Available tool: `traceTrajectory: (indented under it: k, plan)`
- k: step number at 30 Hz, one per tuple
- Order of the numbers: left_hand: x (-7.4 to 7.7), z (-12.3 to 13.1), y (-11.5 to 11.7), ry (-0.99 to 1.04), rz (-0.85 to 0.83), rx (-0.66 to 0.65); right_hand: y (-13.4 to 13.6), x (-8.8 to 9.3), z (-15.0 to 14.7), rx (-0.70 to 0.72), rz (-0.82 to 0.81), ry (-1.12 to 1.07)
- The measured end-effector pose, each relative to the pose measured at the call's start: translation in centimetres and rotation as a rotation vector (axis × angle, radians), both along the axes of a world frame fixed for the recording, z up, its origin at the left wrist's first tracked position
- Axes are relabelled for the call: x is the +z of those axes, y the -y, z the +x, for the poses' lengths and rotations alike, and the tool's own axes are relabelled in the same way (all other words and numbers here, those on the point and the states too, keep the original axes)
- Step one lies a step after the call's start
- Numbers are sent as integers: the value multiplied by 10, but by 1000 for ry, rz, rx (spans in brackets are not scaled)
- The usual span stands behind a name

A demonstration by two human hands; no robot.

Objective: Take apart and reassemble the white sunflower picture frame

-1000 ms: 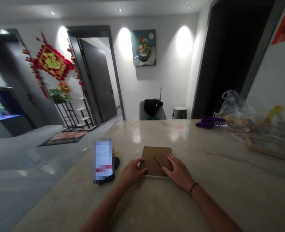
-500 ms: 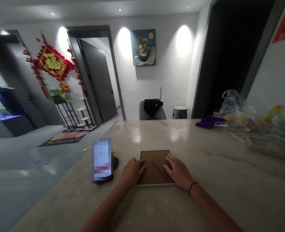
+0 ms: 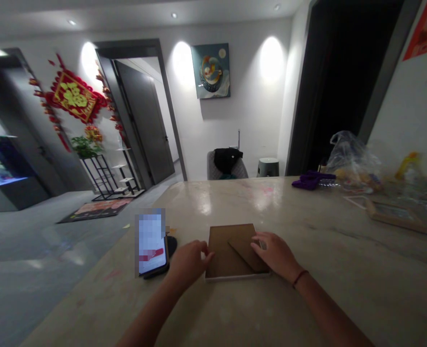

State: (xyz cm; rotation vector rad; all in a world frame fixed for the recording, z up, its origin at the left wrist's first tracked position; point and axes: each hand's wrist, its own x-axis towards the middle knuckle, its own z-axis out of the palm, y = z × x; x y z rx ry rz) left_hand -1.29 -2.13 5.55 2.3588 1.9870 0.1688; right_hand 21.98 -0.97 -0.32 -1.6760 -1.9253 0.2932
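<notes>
Head view: panel (image 3: 231, 255) between hands (image 3: 189, 262) (image 3: 276, 255); bag (image 3: 354, 164) seemingly filled.

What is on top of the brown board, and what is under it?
On the board, a thin dark strip runs diagonally, and the right hand overlaps the right side. Underneath, a white rim shows at the near edge; the rest is covered.

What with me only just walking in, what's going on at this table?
A person has both hands at a flat brown board lying on the table: the left hand by its left edge, the right hand by its right. Whether either grips it isn't clear. A phone stands propped up left of the left hand.
</notes>
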Motion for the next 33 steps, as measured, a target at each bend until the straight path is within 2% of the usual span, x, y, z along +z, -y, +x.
traceTrajectory:
  k: [4,8,12,17,22,26,29,31,33]
  plan:
    - [1,-5,-2,49,-127,-79,9,7,0,67,-114,28]
    - [-2,-6,-4,79,-147,-78,13,5,-2,107,-173,31]
    - [-6,-9,-4,143,-140,-106,12,1,1,123,-161,20]
    - [-12,-11,-7,96,-104,-162,6,-8,0,112,-102,22]
    - [-32,-3,-16,80,-9,-209,-2,-24,-15,-28,-21,85]
    - [-48,1,-20,128,46,-240,-5,-25,-23,-210,70,125]
    - [-49,0,-19,151,47,-233,-4,-18,-18,-394,60,100]
    - [-46,-2,-18,151,45,-187,-2,-14,-13,-395,13,82]
    - [-41,-4,-18,154,31,-170,-1,-13,-9,-331,-13,54]
